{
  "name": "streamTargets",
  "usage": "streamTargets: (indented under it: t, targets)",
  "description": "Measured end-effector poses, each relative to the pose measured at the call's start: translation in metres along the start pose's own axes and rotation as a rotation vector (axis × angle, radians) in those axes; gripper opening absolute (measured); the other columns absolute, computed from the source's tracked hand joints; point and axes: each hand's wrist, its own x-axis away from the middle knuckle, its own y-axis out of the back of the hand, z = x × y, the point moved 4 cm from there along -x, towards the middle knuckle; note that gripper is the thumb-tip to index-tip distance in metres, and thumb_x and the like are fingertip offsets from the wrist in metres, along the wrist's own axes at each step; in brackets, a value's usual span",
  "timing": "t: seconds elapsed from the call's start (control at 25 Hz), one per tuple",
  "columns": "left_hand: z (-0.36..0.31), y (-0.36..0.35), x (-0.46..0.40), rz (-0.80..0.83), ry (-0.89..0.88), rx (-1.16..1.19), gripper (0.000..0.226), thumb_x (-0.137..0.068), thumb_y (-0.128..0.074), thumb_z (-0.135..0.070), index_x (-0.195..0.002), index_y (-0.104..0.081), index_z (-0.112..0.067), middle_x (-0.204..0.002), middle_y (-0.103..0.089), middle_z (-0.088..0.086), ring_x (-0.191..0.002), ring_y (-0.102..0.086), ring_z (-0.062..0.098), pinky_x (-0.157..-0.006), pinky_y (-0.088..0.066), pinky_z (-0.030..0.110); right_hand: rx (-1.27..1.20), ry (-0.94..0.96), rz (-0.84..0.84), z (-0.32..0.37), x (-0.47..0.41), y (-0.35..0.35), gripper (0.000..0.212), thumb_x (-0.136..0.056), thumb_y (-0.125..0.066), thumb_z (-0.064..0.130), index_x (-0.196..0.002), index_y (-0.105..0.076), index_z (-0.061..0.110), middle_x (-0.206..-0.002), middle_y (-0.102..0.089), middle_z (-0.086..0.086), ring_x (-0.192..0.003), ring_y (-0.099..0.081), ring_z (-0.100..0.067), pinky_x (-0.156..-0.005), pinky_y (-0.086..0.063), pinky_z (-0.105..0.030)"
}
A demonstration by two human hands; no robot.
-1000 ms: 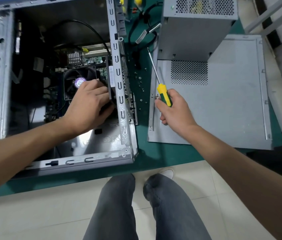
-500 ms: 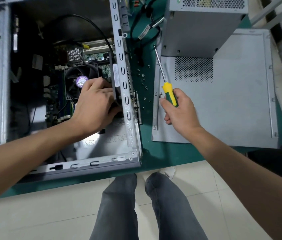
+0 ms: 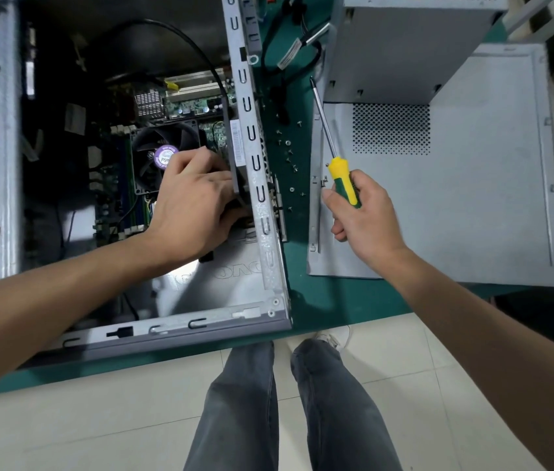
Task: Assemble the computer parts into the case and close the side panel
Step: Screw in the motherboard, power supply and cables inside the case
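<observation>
- Landmark: case (image 3: 270, 266), open side up on the green mat.
- Your left hand (image 3: 194, 202) is inside the case, fingers curled round a dark flat part (image 3: 234, 154) standing against the case's right wall, just right of the CPU fan (image 3: 163, 158). Seat it square w/ the wall before fastening.
- Your right hand (image 3: 364, 212) grips the screwdriver (image 3: 343, 178) right of the case, tip up and clear.
- Screws (image 3: 289, 154) lie loose between case and side panel (image 3: 455, 205); pick one only once the part sits flush.
- Side panel stays off, flat, right of the case, w/ a metal box (image 3: 401, 45) on its far end.
</observation>
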Motion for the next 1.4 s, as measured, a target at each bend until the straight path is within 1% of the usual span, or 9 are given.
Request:
streamTargets:
  t: [0.28, 0.4, 0.52, 0.6, 0.72, 0.88, 1.08, 1.28, 1.4]
  targets:
    - [0.007, -0.002, -0.002, 0.019, -0.118, -0.037, 0.026, -0.085, -0.040, -0.023, -0.062, -0.029, -0.026, -0.068, -0.018, -0.014, -0.068, -0.047, 0.026, -0.087, -0.032, 0.041, -0.086, -0.033, 0.009, -0.001, 0.002, 0.001, 0.016, -0.094, -0.061, 0.024, -0.085, -0.058, 0.012, -0.066, -0.049, -0.007, -0.051, -0.052, -0.018, -0.049, -0.047, -0.027]
    - [0.010, -0.004, 0.000, 0.009, -0.080, -0.006, 0.029, -0.086, -0.043, -0.028, -0.068, -0.021, -0.027, -0.066, -0.013, -0.017, -0.065, -0.047, 0.024, -0.091, -0.033, 0.042, -0.119, -0.053, -0.042, -0.001, 0.005, 0.001, 0.021, -0.094, -0.061, 0.022, -0.082, -0.055, 0.006, -0.067, -0.048, -0.014, -0.053, -0.051, -0.020, -0.049, -0.046, -0.027]
    - [0.014, -0.008, 0.002, 0.006, -0.085, -0.003, 0.030, -0.086, -0.045, -0.031, -0.067, -0.022, -0.027, -0.064, -0.012, -0.018, -0.064, -0.044, 0.021, -0.093, -0.033, 0.041, 0.043, 0.019, -0.146, 0.003, 0.005, 0.009, 0.027, -0.092, -0.061, 0.022, -0.073, -0.050, 0.006, -0.063, -0.040, -0.014, -0.053, -0.039, -0.025, -0.048, -0.040, -0.030]
    - [0.018, -0.008, 0.001, 0.015, -0.081, -0.003, 0.031, -0.086, -0.044, -0.032, -0.066, -0.021, -0.027, -0.063, -0.009, -0.019, -0.064, -0.042, 0.020, -0.094, -0.032, 0.041, 0.168, 0.054, -0.203, 0.007, -0.002, 0.018, 0.022, -0.090, -0.063, 0.022, -0.071, -0.056, 0.013, -0.058, -0.042, -0.002, -0.053, -0.036, -0.014, -0.054, -0.037, -0.029]
    - [0.017, -0.009, 0.003, 0.004, -0.077, 0.013, 0.032, -0.086, -0.044, -0.032, -0.066, -0.020, -0.028, -0.064, -0.006, -0.021, -0.064, -0.043, 0.020, -0.094, -0.033, 0.040, 0.179, 0.024, -0.193, 0.013, -0.015, 0.024, 0.006, -0.088, -0.068, 0.021, -0.082, -0.068, 0.024, -0.067, -0.060, 0.007, -0.059, -0.050, -0.008, -0.063, -0.048, -0.029]
    - [0.016, -0.008, 0.002, -0.014, -0.079, 0.015, 0.031, -0.085, -0.045, -0.032, -0.068, -0.018, -0.031, -0.064, -0.005, -0.023, -0.062, -0.045, 0.022, -0.094, -0.032, 0.040, 0.224, 0.043, -0.103, 0.017, -0.025, 0.015, 0.006, -0.085, -0.073, 0.023, -0.087, -0.072, 0.029, -0.083, -0.072, 0.006, -0.079, -0.068, -0.017, -0.082, -0.057, -0.039]
    - [0.016, -0.009, 0.003, -0.001, -0.067, 0.043, 0.029, -0.084, -0.048, -0.034, -0.069, -0.024, -0.033, -0.065, -0.011, -0.024, -0.065, -0.051, 0.022, -0.094, -0.031, 0.038, 0.434, 0.076, -0.064, 0.016, -0.027, 0.009, 0.015, -0.086, -0.069, 0.034, -0.090, -0.074, 0.021, -0.076, -0.069, -0.004, -0.070, -0.062, -0.028, -0.068, -0.055, -0.042]
    - [0.011, -0.005, 0.000, 0.008, -0.072, 0.087, 0.035, -0.083, -0.048, -0.035, -0.075, -0.015, -0.043, -0.066, -0.011, -0.031, -0.064, -0.053, 0.023, -0.093, -0.030, 0.037, 0.492, 0.107, -0.040, 0.018, -0.024, 0.010, 0.020, -0.088, -0.068, 0.033, -0.071, -0.062, 0.026, -0.059, -0.053, 0.004, -0.055, -0.047, -0.017, -0.051, -0.034, -0.028]
    - [0.012, -0.005, 0.002, 0.009, -0.076, 0.094, 0.035, -0.084, -0.049, -0.036, -0.075, -0.016, -0.041, -0.067, -0.011, -0.032, -0.064, -0.052, 0.022, -0.092, -0.030, 0.037, 0.505, 0.124, -0.058, 0.016, -0.022, 0.009, 0.020, -0.090, -0.066, 0.034, -0.074, -0.063, 0.023, -0.061, -0.053, 0.004, -0.057, -0.048, -0.018, -0.052, -0.034, -0.028]
